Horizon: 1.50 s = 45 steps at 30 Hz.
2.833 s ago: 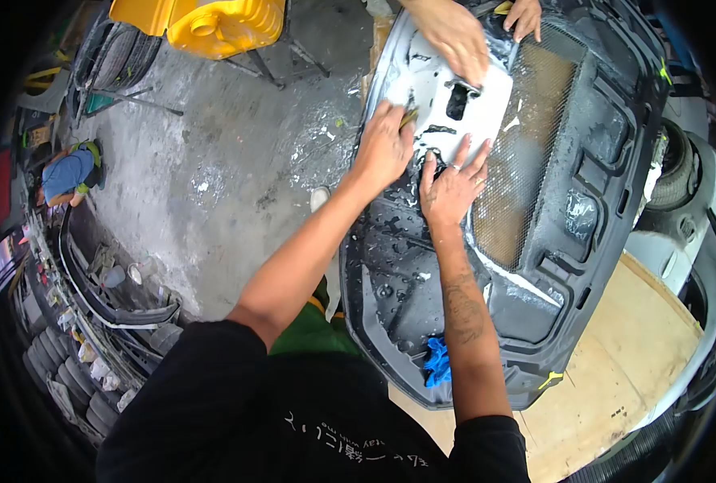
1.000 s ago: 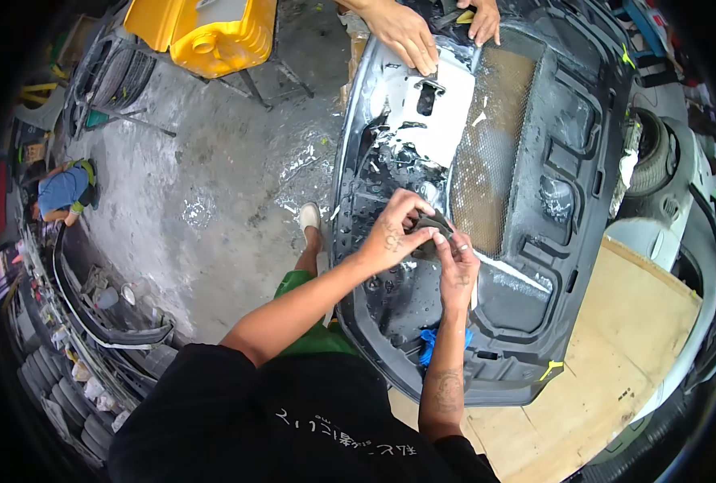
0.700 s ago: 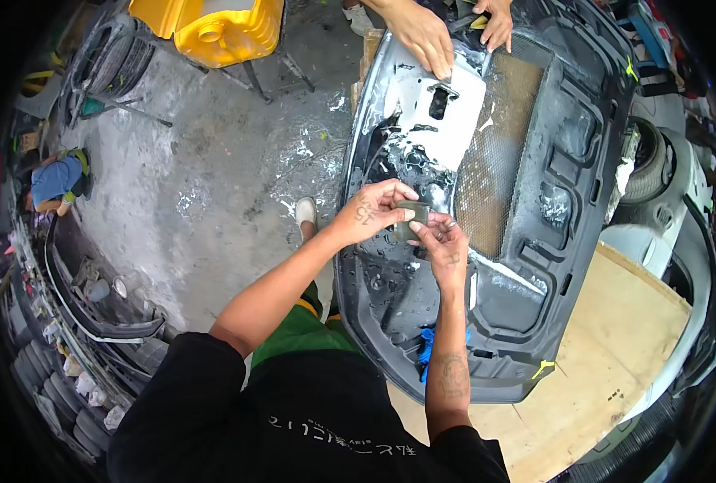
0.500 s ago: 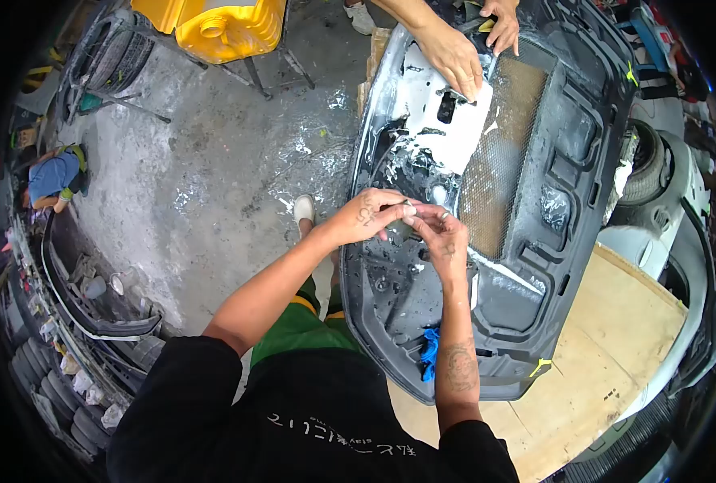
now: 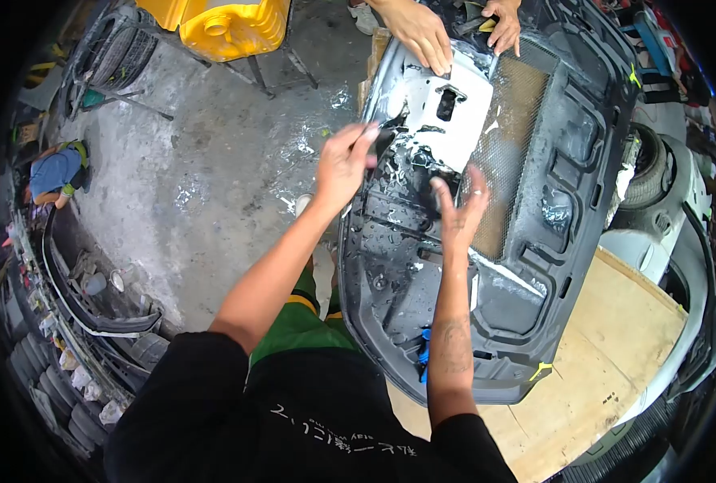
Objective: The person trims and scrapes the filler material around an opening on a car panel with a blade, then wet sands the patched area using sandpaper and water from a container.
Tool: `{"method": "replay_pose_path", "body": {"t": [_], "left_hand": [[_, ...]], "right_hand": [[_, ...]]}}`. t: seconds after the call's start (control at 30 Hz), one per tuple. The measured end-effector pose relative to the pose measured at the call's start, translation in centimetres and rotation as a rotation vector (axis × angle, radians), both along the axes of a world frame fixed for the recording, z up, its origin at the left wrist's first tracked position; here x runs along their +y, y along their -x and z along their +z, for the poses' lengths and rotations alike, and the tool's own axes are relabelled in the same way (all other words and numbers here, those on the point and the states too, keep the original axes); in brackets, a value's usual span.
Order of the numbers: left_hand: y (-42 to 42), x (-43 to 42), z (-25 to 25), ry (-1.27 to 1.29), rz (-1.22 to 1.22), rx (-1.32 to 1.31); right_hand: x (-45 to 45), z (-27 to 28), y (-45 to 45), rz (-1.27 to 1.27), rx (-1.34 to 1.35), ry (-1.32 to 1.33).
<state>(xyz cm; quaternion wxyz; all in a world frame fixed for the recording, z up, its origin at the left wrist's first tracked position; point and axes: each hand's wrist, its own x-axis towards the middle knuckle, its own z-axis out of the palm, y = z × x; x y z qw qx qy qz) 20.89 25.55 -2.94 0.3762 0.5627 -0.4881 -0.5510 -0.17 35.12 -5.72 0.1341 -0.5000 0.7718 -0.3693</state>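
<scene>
My left hand (image 5: 345, 167) is raised at the left edge of the black panel (image 5: 406, 282), its fingers pinching a small dark sheet, seen nearly edge-on. My right hand (image 5: 462, 213) hovers over the panel beside the mesh (image 5: 503, 185), fingers apart and nothing in them. Beyond my hands lies a white, wet-looking section (image 5: 464, 133) with a dark slot. A co-worker's hand (image 5: 422, 36) presses on its far end, and the co-worker's other hand (image 5: 504, 26) rests at the panel's upper edge.
A blue cloth or glove (image 5: 425, 354) lies on the panel near my right forearm. A yellow container (image 5: 233, 30) stands on a frame at the upper left. A wooden board (image 5: 607, 346) is at the right. Another person (image 5: 56, 173) crouches at the far left.
My hands were together on the small sheet; now they are apart, the left moved up and left with it, the right let go and opened. The co-worker's left-side hand shifted up and left.
</scene>
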Motion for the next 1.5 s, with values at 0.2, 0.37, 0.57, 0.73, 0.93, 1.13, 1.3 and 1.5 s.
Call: {"method": "replay_pose_path", "body": {"t": [0.2, 0.37, 0.57, 0.73, 0.93, 1.13, 1.3, 1.5], "left_hand": [[4.8, -3.3, -7.7, 0.615, -0.144, -0.268], [5.5, -2.2, -7.9, 0.586, -0.129, -0.272], [6.0, -3.6, -5.7, 0.506, -0.017, -0.25], [7.9, -0.5, -7.6, 0.642, -0.005, -0.489], [8.0, 0.0, -6.8, 0.585, -0.036, -0.481], [7.7, -1.6, -7.2, 0.584, -0.078, -0.515], [7.3, -1.6, -7.4, 0.57, -0.146, -0.529], [6.6, -2.2, -7.4, 0.53, -0.118, -0.454]], "right_hand": [[-3.4, -5.4, -0.8, -0.141, 0.141, -0.227], [-4.0, -5.4, -1.5, -0.188, 0.157, -0.308], [-3.9, -5.6, -1.5, -0.189, 0.176, -0.334], [-3.6, -5.9, -1.4, -0.188, 0.203, -0.335], [-3.7, -6.0, -1.3, -0.158, 0.207, -0.318], [-4.0, -5.4, -1.3, -0.169, 0.139, -0.311], [-3.2, -5.5, -1.3, -0.149, 0.106, -0.302], [-3.3, -5.6, -1.8, -0.16, 0.103, -0.282]]}}
